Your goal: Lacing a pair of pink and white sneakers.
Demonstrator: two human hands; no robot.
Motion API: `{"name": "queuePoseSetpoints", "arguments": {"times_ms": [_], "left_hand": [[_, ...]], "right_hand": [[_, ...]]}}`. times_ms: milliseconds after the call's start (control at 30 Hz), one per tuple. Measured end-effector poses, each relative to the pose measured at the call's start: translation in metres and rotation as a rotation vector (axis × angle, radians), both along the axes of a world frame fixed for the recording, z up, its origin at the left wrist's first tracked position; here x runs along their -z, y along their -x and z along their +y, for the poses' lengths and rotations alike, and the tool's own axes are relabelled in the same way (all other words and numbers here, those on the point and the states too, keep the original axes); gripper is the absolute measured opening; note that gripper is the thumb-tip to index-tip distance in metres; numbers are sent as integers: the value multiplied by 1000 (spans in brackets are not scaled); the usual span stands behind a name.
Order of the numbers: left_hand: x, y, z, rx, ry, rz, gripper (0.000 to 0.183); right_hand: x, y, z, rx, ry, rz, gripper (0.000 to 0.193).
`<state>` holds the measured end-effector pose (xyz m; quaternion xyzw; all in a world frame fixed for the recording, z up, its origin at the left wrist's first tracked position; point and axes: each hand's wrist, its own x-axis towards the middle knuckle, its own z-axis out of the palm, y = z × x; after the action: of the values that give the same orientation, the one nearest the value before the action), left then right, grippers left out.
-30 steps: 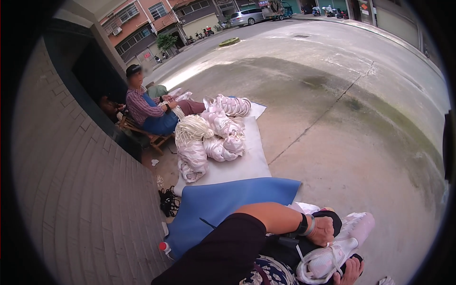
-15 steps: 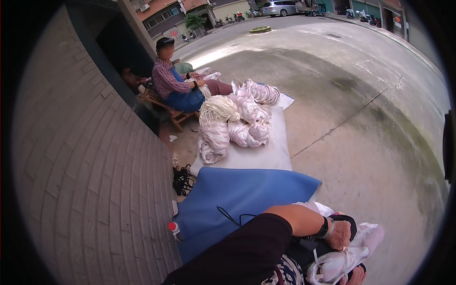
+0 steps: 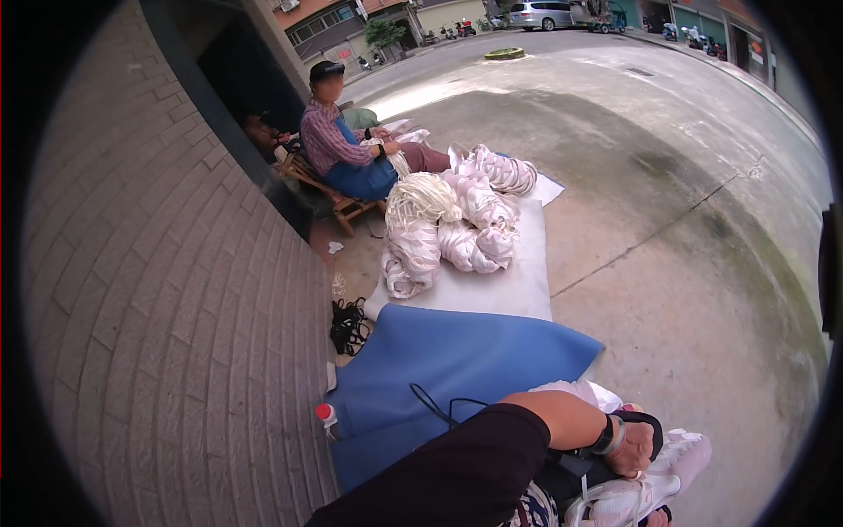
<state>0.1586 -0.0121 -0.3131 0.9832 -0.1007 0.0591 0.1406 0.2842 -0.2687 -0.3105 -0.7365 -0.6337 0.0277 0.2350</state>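
Note:
My left arm in a black sleeve reaches across to the lower right. My left hand, with bands at the wrist, is closed, fingers curled down over a white shoelace. That lace runs over a pale pink and white shoe upper lying beneath my hands. Only a small part of my right hand shows at the lower edge, beside the upper; its fingers are mostly cut off. More pale pink and white material lies just beyond my left forearm.
A blue sheet covers the ground ahead, with a red-capped bottle by the brick wall. Beyond lie pinkish-white bundles on a white sheet. A seated person handles white strands there. Black cords lie near the wall.
The view has shifted slightly, so the scene sits further right. My right hand has dropped lower and is now mostly out of view. My left hand stays over the shoe upper.

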Motion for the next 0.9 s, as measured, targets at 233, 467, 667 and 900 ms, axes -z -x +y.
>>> {"name": "queuePoseSetpoints", "arguments": {"times_ms": [233, 467, 667, 900], "left_hand": [[-2, 0, -2, -4, -8, -17, 34], [-1, -1, -4, 7, -36, -20, 32], [1, -2, -2, 5, -39, 2, 33], [-1, -5, -1, -3, -28, 69, 34]], "right_hand": [[4, -2, -5, 2, 37, -13, 61], [6, -2, -7, 6, -6, -18, 60], [-4, 1, -2, -5, 5, -10, 59], [-1, 0, -2, 2, 0, -5, 58]]}}
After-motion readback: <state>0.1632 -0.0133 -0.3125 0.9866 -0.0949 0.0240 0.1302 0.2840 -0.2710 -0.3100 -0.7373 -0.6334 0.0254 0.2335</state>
